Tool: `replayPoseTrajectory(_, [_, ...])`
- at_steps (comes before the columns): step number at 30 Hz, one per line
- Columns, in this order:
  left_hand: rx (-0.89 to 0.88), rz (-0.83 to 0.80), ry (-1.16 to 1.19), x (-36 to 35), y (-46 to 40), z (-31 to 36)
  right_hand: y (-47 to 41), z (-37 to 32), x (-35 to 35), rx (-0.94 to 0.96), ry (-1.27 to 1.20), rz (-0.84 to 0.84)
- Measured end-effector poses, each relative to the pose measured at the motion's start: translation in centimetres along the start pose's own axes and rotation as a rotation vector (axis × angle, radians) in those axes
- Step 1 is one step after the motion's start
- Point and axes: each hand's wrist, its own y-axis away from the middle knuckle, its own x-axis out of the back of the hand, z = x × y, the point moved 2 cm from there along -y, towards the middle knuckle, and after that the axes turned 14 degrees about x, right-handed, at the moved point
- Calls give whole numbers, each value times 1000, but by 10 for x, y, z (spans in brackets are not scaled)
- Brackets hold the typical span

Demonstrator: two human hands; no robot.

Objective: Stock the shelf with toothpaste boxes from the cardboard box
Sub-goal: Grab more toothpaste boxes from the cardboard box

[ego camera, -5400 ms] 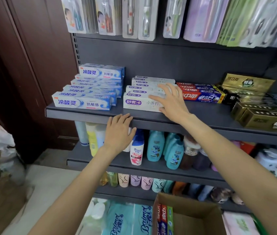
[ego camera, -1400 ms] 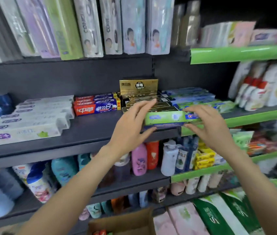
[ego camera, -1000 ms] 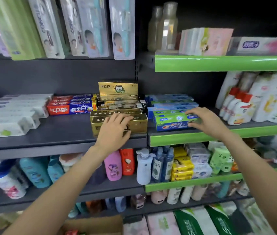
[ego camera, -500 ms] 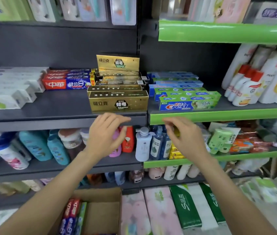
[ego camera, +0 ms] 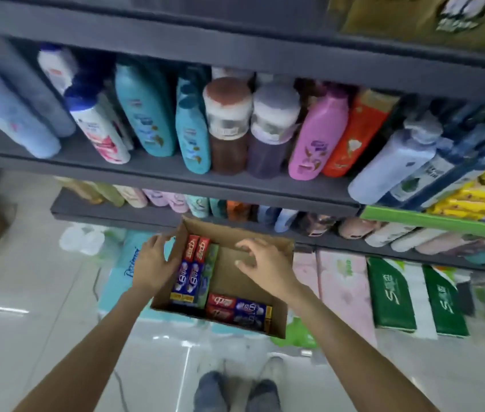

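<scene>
A: What is seen first, taking the largest thing?

B: The grey shelf (ego camera: 176,185) is seen across the upper half, tilted by the downward look. Bottles (ego camera: 146,111) in teal, pink, orange and white are stood in a row on it, and a lower row of smaller bottles (ego camera: 158,199) is partly hidden beneath. Green and pink soft packs (ego camera: 392,295) are laid on the floor to the right.

A: And the cardboard box?

B: The cardboard box (ego camera: 277,319) is set on the floor packs just below the lowest shelf, open at the top. Toothpaste boxes (ego camera: 192,269) in red and blue are stood on end against its left wall, with a green one beside them. Two more red and blue boxes (ego camera: 238,310) are laid flat along its near wall. The middle of the box floor is left bare.

A: How are the hands held?

B: The left hand (ego camera: 153,263) is placed at the box's left wall, fingers spread and only loosely bent; nothing is gripped. The right hand (ego camera: 262,263) is held over the bare middle, fingers relaxed and slightly curled, with nothing held. Whether the cardboard is touched by it cannot be told.

A: Anything smaller?

B: Blue trouser knees (ego camera: 235,391) and pale shoes are seen at the bottom edge.
</scene>
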Motion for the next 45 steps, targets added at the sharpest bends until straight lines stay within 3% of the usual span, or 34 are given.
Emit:
replayPoseTrajectory(4, [55,-88,-87,-26,-39,-52,-55,15,-101,-90,7,-132])
replayPoseTrajectory(8, [-17,-85,-183,-45,-63,-69,-92,33,-183,-283,-76,-186])
replayPoseTrajectory(15, [-265,9,63,-60,-67,-78,-122,48,-240,-463,-52,-72])
replayPoseTrajectory(20, [-215,-21,167,-63,-67,-81,-122,62,-246,-486,-59,-107])
replayPoseTrajectory(33, [-103,-74,181,-59,-62,-77,-113,48,-251,-562,-52,-114])
replayPoseTrajectory(40, [-116,-97,51,-51,-57,-69,-86,36,-209,-598,-568,110])
replayPoseTrajectory(45, [11,-184,303,-31,-21,-45,-37,7,-143,-597,-789,191])
